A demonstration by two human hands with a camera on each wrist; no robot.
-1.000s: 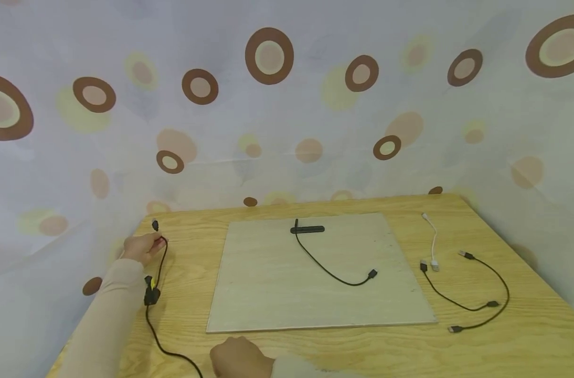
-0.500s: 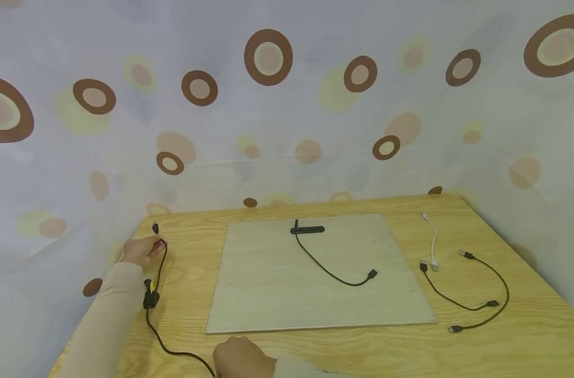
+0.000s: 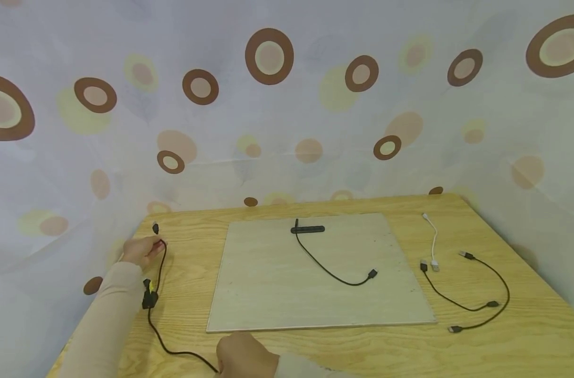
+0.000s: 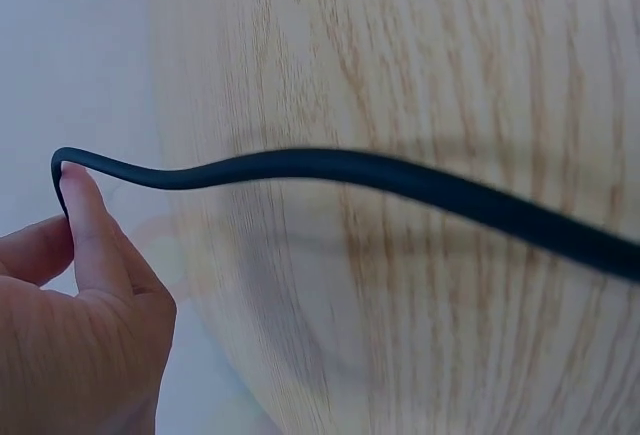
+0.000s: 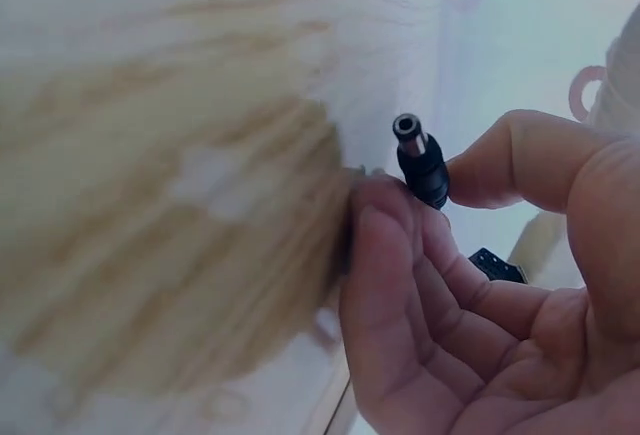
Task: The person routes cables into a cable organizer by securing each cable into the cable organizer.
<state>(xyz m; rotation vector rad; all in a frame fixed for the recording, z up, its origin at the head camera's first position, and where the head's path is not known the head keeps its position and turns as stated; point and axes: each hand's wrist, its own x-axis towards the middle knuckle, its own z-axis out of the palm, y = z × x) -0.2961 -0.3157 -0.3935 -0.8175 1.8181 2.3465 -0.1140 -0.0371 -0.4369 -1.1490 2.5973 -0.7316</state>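
Observation:
At the table's left side my left hand pinches a black power cable between thumb and fingertips, just below its USB plug. In the left wrist view the cable bends sharply at those fingertips and runs off to the right. A black box-like piece with a yellow mark sits partway along the cable, beside my left sleeve. My right hand, near the front edge of the head view, pinches the cable's other end. The right wrist view shows that end as a round barrel plug between thumb and fingers.
A pale board lies mid-table. On it are a black bar and a short black cable. To the right lie a white USB cable and two black USB cables, one short, one longer. Patterned cloth hangs behind.
My right hand has shifted slightly to the right, drawing the lower stretch of cable with it. The left hand has dropped a little and keeps its pinch.

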